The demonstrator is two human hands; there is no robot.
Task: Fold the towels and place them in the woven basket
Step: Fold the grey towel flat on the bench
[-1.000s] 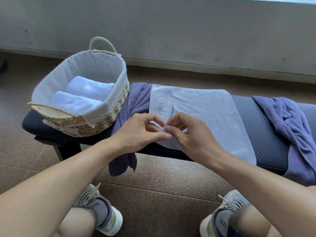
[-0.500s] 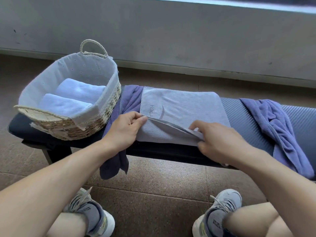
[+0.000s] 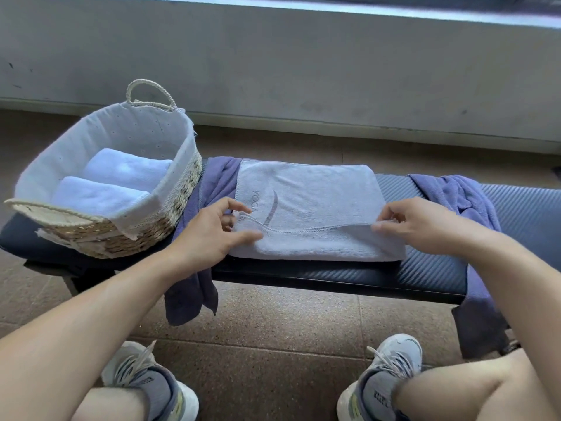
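A pale grey towel marked YOGA lies on the dark bench, its near part folded up over itself. My left hand pinches the folded edge at its left corner. My right hand pinches the same edge at the right corner. The woven basket with a white cloth lining stands on the bench's left end. Two folded light blue towels lie inside it.
A purple towel lies under the grey one and hangs off the bench front. Another purple towel is crumpled on the bench to the right and drapes down. A concrete wall rises behind. My feet in grey shoes rest on the tiled floor.
My hands have moved apart from the towel's middle to its two corners. The near edge has been carried up and away from me, folding the towel over itself.
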